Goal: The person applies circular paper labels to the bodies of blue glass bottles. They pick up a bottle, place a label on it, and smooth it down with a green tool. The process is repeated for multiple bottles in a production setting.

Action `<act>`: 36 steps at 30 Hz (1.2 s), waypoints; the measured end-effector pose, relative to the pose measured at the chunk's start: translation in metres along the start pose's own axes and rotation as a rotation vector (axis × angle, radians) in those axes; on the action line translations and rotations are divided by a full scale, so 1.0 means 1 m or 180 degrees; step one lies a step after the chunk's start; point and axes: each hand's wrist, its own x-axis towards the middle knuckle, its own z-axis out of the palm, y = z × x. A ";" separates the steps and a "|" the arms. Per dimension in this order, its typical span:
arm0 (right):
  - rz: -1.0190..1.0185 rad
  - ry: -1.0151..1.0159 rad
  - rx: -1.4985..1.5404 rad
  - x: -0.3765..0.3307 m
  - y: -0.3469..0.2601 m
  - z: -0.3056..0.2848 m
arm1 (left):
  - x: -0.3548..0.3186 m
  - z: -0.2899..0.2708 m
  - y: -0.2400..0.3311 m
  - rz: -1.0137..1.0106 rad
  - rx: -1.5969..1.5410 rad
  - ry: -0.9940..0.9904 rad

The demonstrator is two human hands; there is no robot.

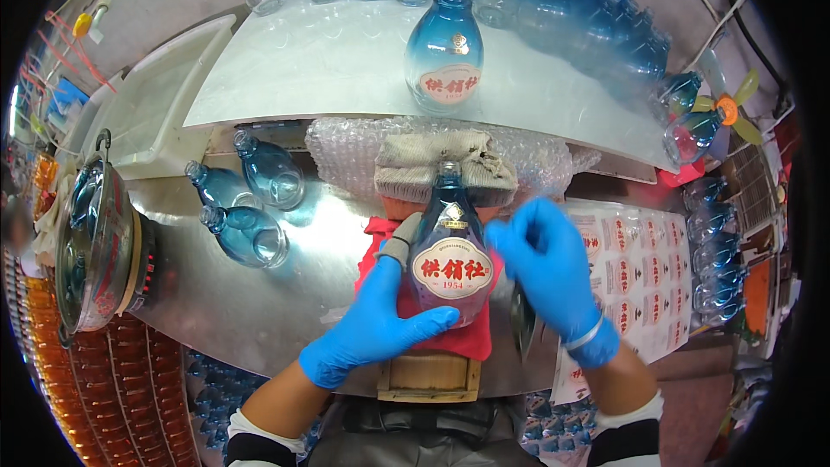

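A blue-tinted glass bottle (pixel 450 233) with a pale oval label and a small gold emblem lies tilted before me, neck pointing away. My left hand (pixel 378 316), in a blue glove with a grey cover on one finger, grips it; fingers run along its left side and the thumb lies across its lower end. My right hand (pixel 553 268), also gloved in blue, is beside the bottle's right side with fingers curled together; what they pinch, if anything, is hidden. Under the bottle is a red cloth (pixel 475 342), and a folded grey knit cloth (pixel 445 160) lies behind its neck.
A labelled bottle (pixel 445 56) stands on the white board (pixel 320 60), with several bottles behind. Three bottles, one of them (pixel 268 171) farthest back, lie at left. A sheet of labels (pixel 635 272) lies right, a round glass-lidded pan (pixel 95 242) far left, a small fan (pixel 724 110) far right.
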 end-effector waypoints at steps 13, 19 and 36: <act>0.0102 0.0042 0.1003 -0.047 0.043 0.021 | 0.032 0.007 0.031 -0.1175 -0.1343 0.0391; 0.0109 0.0010 0.1190 -0.045 0.043 0.021 | 0.035 0.006 0.028 -0.1215 -0.1316 0.0412; 0.0209 0.0022 0.1235 -0.047 0.048 0.017 | 0.028 0.008 0.021 -0.0936 -0.1090 0.0331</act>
